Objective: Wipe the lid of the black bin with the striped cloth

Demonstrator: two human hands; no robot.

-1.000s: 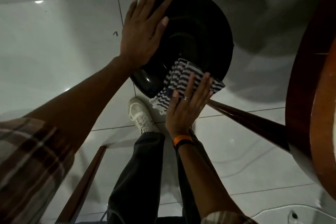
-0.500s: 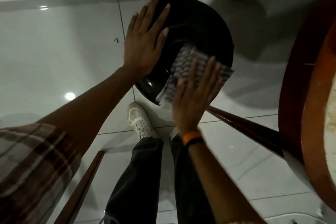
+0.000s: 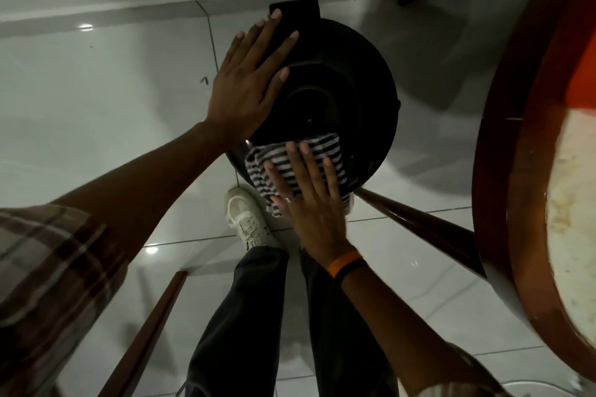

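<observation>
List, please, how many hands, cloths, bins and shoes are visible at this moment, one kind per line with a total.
Hands: 2, left hand and right hand
Cloths: 1, striped cloth
Bins: 1, black bin
Shoes: 1, white shoe
Total: 5

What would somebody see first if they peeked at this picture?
Probably the round black plastic bin lid in the upper middle, with two bare hands flat on it. The left hand presses its left side, while the right hand pins a black-and-white striped cloth on its near edge. Next, the big round reddish-brown wooden table curving down the right side.
</observation>
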